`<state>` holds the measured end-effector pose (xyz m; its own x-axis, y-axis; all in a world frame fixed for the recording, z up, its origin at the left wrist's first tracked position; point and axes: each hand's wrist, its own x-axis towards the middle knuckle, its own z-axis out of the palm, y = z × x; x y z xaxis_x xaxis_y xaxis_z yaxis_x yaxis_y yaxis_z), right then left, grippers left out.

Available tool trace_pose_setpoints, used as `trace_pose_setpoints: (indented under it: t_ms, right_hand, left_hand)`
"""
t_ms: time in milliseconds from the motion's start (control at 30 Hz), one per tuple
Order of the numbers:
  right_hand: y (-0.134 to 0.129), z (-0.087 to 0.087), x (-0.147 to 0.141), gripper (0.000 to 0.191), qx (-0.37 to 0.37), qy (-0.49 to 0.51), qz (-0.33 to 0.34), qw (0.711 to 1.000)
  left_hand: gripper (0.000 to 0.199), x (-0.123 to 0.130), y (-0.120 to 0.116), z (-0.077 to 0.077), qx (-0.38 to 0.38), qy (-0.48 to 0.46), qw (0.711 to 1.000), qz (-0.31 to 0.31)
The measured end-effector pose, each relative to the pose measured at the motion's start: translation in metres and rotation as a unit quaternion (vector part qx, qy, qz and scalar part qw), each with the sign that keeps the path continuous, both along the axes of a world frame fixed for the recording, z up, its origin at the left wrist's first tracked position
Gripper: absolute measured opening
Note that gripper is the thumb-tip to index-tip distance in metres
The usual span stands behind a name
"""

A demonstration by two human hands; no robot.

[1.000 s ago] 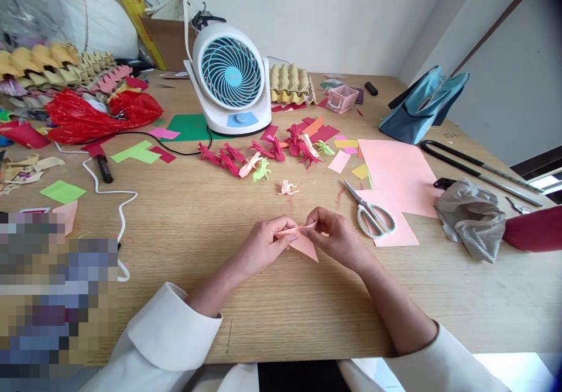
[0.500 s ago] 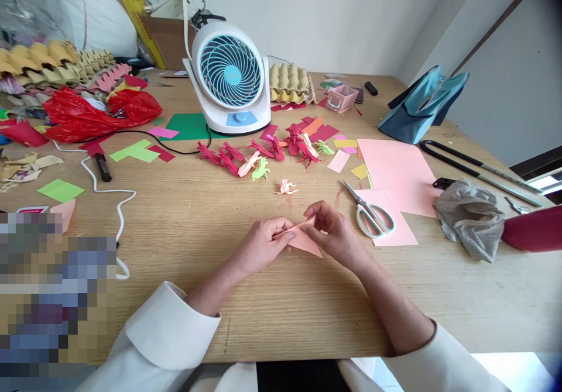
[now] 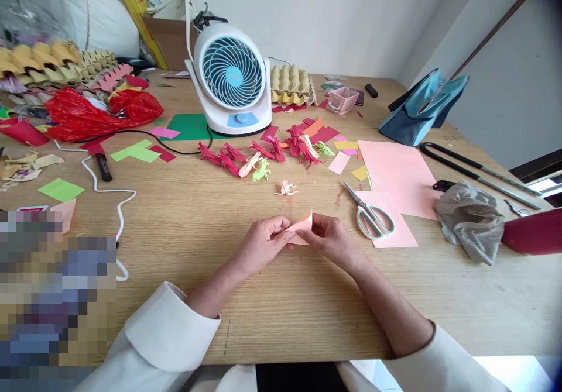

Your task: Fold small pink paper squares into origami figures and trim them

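Where left hand (image 3: pixel 266 243) and right hand (image 3: pixel 331 239) meet: pink paper (image 3: pixel 301 226), held over the desk (image 3: pixel 285 316), one corner curling upward
Left fingers (image 3: pixel 276 222): grasping the paper's left end, thumb on top
Right fingers (image 3: pixel 322 222): grasping the right end, thumb on the near face
Scissors (image 3: pixel 364 206): right of the right hand, handles partly on a pink sheet (image 3: pixel 404 238)
Pale folded figure (image 3: pixel 287 188): on the desk, beyond the paper
Red folded figures (image 3: pixel 228 162): grouped farther back, in front of the fan (image 3: pixel 234 76)
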<state>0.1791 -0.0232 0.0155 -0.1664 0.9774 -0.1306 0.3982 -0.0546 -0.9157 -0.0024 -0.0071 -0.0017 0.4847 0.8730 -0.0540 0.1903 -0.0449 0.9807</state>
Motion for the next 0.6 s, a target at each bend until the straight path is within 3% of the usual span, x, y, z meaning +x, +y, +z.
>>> trace_pose_setpoints:
  t_ms: [367,600]
  right_hand:
    - [-0.0028,-0.0053,-0.0072,0.017,0.016,-0.011,-0.002,1.0]
    - [-0.0018,-0.0069,-0.0057,0.016,0.04,-0.036,-0.025,0.998]
  left_hand:
    - [0.02,0.0009,-0.0029,0.0052,0.111,0.136,0.983,0.043]
    - [0.017,0.0004,-0.0007,0.0019,0.102,0.108,0.987,0.058]
